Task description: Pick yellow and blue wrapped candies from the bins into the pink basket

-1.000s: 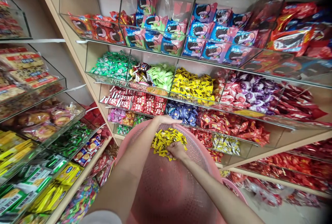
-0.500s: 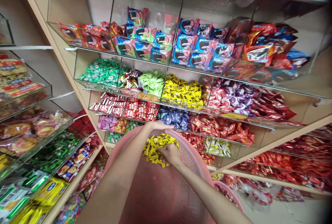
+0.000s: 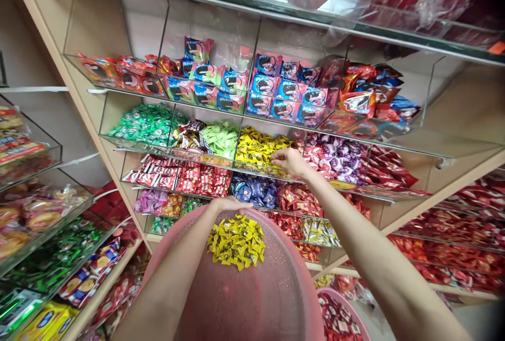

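My left hand (image 3: 232,204) is hooked over the far rim of a large pink plastic basket (image 3: 276,283), its fingers partly hidden by the rim. A heap of small yellow-wrapped candies (image 3: 236,241) lies inside against the far wall. Up at the shelf, my right hand (image 3: 291,162) reaches over the front of a clear compartment filled with the same yellow candies (image 3: 258,146). Its fingers are loosely bent and apart, pointing left at the candies, and no candy shows between them.
Green candies (image 3: 142,125) and purple-and-white candies (image 3: 339,154) flank the yellow ones. Wrapped cookies (image 3: 272,86) fill the shelf above, blue candies (image 3: 254,189) the one below. A smaller pink tub (image 3: 355,314) stands at lower right. Glass shelf edges (image 3: 236,1) project overhead.
My right hand has risen from the candy heap in the basket to the yellow candy compartment, its fingers loosening. My left hand stays on the rim. The view has tilted up slightly.
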A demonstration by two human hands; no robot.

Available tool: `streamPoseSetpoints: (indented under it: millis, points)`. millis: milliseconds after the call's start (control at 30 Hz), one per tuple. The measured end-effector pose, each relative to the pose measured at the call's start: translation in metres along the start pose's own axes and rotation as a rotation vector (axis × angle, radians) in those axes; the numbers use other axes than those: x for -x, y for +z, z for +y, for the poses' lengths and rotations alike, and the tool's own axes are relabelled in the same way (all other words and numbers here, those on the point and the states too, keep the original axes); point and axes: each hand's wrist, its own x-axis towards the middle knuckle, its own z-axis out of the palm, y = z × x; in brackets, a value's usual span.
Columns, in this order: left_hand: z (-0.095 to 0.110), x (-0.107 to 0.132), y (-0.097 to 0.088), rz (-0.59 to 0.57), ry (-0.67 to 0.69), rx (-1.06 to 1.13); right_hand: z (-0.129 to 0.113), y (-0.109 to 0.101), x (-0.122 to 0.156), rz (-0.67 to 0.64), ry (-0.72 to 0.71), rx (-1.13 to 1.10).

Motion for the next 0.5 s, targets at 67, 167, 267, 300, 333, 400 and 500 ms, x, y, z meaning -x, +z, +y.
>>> streamPoseSetpoints:
  millis: [67,167,267,300,333,400,500]
  points:
    - [-0.002,-0.001,0.000,0.004,0.019,0.000,0.002,0.006,-0.009,-0.065,0.031,0.055]
    - [-0.003,0.000,0.000,0.016,0.006,0.007,-0.002,0.015,-0.016,-0.106,0.078,0.139]
    - [-0.002,0.000,0.000,0.013,-0.013,0.005,-0.005,0.021,-0.019,-0.108,0.100,0.178]
    - [-0.002,0.000,0.001,0.014,-0.014,0.006,-0.006,0.022,-0.019,-0.106,0.101,0.175]
    - [-0.001,0.000,0.001,0.015,-0.013,0.007,-0.006,0.022,-0.019,-0.105,0.102,0.166]
    - [-0.002,0.000,0.000,0.014,-0.008,0.011,-0.006,0.021,-0.018,-0.103,0.102,0.123]
    - [-0.001,-0.001,-0.001,-0.007,0.004,0.013,-0.003,0.014,-0.014,-0.080,0.127,0.009]
